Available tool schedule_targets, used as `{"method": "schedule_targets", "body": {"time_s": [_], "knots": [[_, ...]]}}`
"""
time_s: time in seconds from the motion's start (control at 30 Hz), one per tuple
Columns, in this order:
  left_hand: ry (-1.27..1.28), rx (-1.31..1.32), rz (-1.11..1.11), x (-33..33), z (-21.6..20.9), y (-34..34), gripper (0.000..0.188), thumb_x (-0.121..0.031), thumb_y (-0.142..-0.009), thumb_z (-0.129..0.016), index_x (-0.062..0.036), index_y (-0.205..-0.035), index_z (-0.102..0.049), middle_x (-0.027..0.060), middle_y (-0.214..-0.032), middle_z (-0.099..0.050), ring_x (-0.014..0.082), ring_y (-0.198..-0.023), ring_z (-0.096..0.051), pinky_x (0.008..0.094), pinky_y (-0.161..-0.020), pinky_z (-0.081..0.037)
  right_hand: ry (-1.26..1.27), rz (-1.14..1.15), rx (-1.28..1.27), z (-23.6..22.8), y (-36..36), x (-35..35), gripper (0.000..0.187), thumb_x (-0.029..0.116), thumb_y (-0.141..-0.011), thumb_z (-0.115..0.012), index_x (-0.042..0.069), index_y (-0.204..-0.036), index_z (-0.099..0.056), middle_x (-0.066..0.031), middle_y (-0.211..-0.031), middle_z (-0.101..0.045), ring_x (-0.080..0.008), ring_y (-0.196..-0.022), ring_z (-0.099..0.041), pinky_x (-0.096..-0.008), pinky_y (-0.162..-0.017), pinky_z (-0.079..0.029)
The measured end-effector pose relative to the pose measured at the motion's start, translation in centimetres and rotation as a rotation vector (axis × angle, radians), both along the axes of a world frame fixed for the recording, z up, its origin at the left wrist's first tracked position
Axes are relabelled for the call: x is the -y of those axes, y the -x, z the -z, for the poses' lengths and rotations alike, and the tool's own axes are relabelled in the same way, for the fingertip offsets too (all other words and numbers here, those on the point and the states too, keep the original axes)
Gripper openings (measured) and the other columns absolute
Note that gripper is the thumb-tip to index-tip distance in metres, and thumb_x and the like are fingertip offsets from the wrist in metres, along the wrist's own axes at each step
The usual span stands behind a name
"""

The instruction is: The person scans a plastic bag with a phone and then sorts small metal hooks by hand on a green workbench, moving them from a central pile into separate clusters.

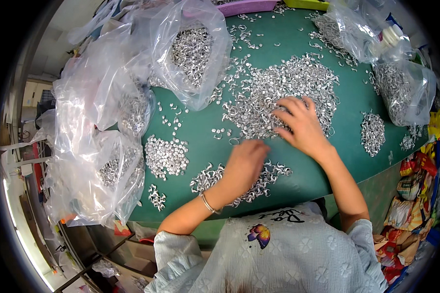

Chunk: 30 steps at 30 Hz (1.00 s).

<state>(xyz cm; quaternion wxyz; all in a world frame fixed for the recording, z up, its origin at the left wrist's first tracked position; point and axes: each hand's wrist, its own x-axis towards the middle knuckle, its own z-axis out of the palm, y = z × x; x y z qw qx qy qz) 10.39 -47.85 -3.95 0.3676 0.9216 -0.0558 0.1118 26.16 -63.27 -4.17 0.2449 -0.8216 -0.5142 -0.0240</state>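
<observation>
A large heap of small silver metal pieces [278, 83], many of them hook-shaped, is spread over the green table. My right hand [302, 126] rests at the heap's near right edge, its fingers spread and touching the pieces. Closer to me, my left hand [247, 163] is blurred by motion above a smaller heap of curved silver pieces [208, 178]. Its fingers bend toward the right, and whether anything is between them is hidden. Left of that heap lies a pile of small, rounder silver pieces [166, 156], with a little cluster of pieces [156, 198] below it.
Clear plastic bags of silver pieces [193, 53] crowd the table's left side. More bags [398, 90] stand at the right, near another small pile [372, 133]. A purple tray [249, 7] and a yellow-green tray [305, 4] sit at the far edge. Colourful packaging [408, 200] lies beyond the right edge.
</observation>
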Motion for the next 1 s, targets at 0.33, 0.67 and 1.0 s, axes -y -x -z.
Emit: {"method": "schedule_targets", "body": {"time_s": [0.33, 0.67, 1.0], "knots": [[-0.129, 0.063, -0.284, -2.1, 1.1, -4.7, 0.021, -0.007, -0.075, -0.073, -0.0034, -0.092, -0.061, 0.0112, -0.094, -0.06, 0.0296, -0.088, -0.058, 0.0389, -0.076, -0.043, -0.173, 0.044, -0.041, -1.1, 1.2, -1.9, 0.027, 0.012, -0.076, -0.071, 0.005, -0.101, -0.063, -0.0078, -0.111, -0.056, -0.0273, -0.11, -0.051, -0.0454, -0.095, -0.034], [-0.042, 0.147, -0.259, -2.6, 1.4, -4.4, 0.018, -0.003, -0.075, -0.071, -0.0037, -0.089, -0.06, 0.0102, -0.088, -0.061, 0.0301, -0.082, -0.059, 0.0393, -0.072, -0.045, -0.142, 0.109, -0.048, -0.5, 0.0, -0.3, 0.023, 0.007, -0.078, -0.067, 0.006, -0.101, -0.063, -0.0058, -0.109, -0.058, -0.0267, -0.111, -0.052, -0.0439, -0.097, -0.035], [-0.01, 0.11, -0.266, -3.0, 0.8, -4.1, 0.018, 0.004, -0.075, -0.066, -0.0021, -0.091, -0.059, 0.0112, -0.087, -0.061, 0.0288, -0.082, -0.06, 0.0392, -0.073, -0.047, -0.004, -0.018, 0.118, -0.3, -2.3, -3.3, 0.018, 0.008, -0.077, -0.068, 0.007, -0.094, -0.064, -0.0051, -0.108, -0.058, -0.0239, -0.11, -0.051, -0.047, -0.1, -0.034]]}}
